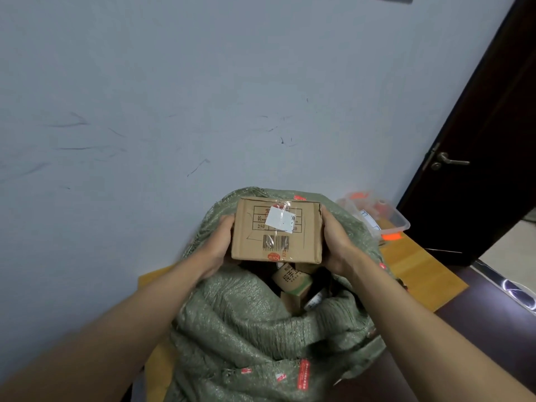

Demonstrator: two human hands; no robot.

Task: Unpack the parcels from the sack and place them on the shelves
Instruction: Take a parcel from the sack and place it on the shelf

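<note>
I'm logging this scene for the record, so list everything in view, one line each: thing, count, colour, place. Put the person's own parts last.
cardboard box: one, brown, with a white label and a barcode, held above the sack mouth
sack: one, green woven, open, on the floor by the wall
parcels in the sack: several, mostly brown, exact count unclear
plastic tub: one, clear, orange items inside, right of the sack
door: one, dark brown, metal handle, at right
wall: one, pale blue-grey, scuffed, behind the sack
left hand: one, grips the box's left side
right hand: one, grips the box's right side
</note>
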